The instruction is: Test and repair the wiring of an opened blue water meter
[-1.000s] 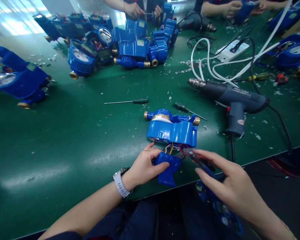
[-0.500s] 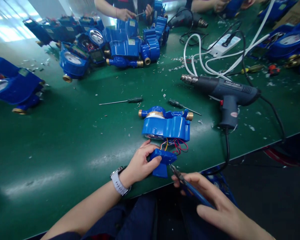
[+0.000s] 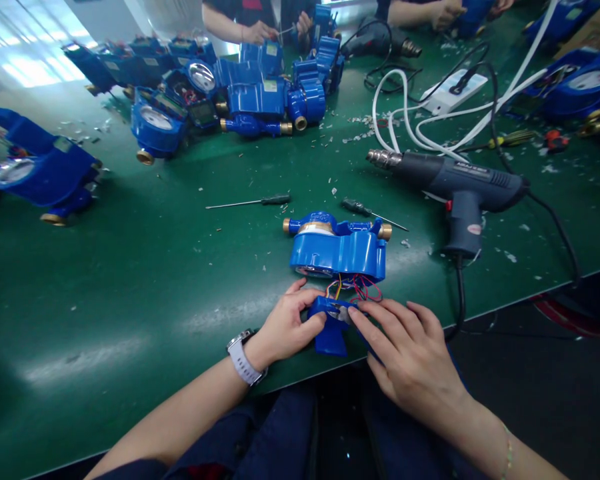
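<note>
Hidden and cut-off parts at the table's near edge

The right hand [image 3: 414, 360] covers the right part of the small blue cover [image 3: 330, 328], so whatever its fingers pinch there cannot be told. At 12 o'clock, co-workers' hands [image 3: 260, 31] are cut off by the top edge; at 9 o'clock, a blue meter [image 3: 35, 175] runs off frame.

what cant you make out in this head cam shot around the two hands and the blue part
- Tool in the right hand: head view, hidden under the fingers; only a tip shows.
- Front of the small blue cover: covered by the left hand and the right hand.
- Where the coloured wires end: hidden behind the cover.
- Dial of the blue water meter: faces away.
- Table edge: cut by the forearm.
</note>
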Demonstrator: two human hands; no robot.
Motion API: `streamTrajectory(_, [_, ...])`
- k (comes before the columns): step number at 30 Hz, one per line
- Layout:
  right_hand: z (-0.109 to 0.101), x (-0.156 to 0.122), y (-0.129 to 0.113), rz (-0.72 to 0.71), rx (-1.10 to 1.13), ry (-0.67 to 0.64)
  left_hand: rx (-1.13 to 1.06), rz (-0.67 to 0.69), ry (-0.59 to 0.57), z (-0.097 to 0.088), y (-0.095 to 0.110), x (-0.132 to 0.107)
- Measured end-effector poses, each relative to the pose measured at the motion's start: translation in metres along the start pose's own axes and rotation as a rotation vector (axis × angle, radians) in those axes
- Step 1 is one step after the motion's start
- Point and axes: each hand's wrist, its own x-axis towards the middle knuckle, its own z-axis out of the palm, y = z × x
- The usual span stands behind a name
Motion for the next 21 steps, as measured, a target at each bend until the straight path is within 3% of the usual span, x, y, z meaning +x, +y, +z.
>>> streamTrajectory(10, [-0.005,0.010,0.015,-0.129,-0.063,-0.023,-0.032,-0.037,-0.040,-0.003,0.001,0.001])
streamTrajectory(16, [-0.012,0.013,0.022,-0.157,-0.044,-0.080,-0.045,-0.054,-0.060,-0.004,0.001,0.001])
streamTrajectory(21, [-0.008,0.012,0.020,-0.134,-0.049,-0.045,-0.049,-0.053,-0.049,-0.005,0.001,0.001])
